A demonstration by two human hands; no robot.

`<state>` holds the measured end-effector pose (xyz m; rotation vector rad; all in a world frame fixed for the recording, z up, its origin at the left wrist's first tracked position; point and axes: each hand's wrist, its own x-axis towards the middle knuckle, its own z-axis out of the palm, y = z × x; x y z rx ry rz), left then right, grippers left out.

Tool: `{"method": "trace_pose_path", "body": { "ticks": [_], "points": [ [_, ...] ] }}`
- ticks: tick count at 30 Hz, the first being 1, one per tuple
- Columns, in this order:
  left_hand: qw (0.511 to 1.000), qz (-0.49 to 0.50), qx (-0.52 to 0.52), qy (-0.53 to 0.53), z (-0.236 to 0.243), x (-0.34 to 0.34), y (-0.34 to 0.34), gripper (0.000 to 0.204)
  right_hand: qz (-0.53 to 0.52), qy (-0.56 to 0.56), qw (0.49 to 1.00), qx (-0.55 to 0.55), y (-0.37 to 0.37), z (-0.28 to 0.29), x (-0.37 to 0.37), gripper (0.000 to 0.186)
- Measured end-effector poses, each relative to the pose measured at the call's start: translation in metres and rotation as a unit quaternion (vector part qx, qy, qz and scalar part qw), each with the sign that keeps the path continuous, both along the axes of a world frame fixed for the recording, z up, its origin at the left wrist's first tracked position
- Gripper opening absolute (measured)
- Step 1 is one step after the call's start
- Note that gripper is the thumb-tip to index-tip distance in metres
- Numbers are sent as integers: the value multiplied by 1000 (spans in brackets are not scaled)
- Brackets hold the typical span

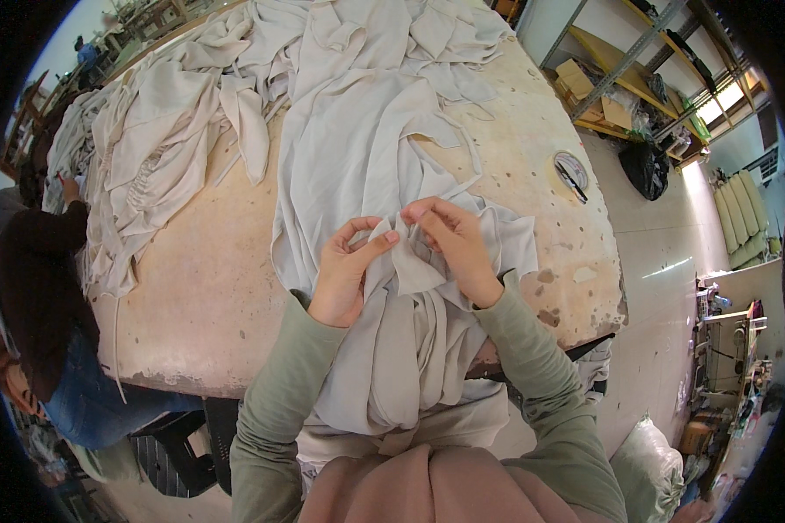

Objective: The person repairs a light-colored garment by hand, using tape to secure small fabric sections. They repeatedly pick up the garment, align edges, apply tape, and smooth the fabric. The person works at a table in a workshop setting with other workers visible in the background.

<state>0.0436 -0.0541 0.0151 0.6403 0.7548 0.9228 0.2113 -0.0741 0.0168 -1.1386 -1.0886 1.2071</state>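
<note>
Light grey cloth lies in long folds down the middle of the table and gathers over its near edge. My left hand pinches a raised fold of it between thumb and fingers. Just to the right, my right hand has thumb and index finger closed on the same fold, near its upper edge. A narrow strap of the same cloth loops beyond my hands.
More pale garments are piled at left, where a co-worker in dark top stands. A tape roll with a dark slim tool sits at right. Shelving, a black bag and a white sack are beyond the table.
</note>
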Motion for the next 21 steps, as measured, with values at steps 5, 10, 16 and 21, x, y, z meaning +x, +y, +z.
{"method": "trace_pose_path", "body": {
  "ticks": [5, 10, 16, 21],
  "points": [
    [999, -32, -6, 11, -1, 0, 1, 33, 7, -30, 999, -26, 1, -9, -2, 17],
    [999, -35, 12, 26, -4, 0, 0, 34, 3, -13, 1000, -11, 5, -14, 1, 16],
    [998, -64, -4, 16, -9, 2, 0, 30, -302, -511, 779, 203, 17, -5, 82, 19],
    [999, -45, -2, -7, -10, -3, 4, 23, -515, -557, 651, -11, -4, -14, 159, 25]
  ]
}}
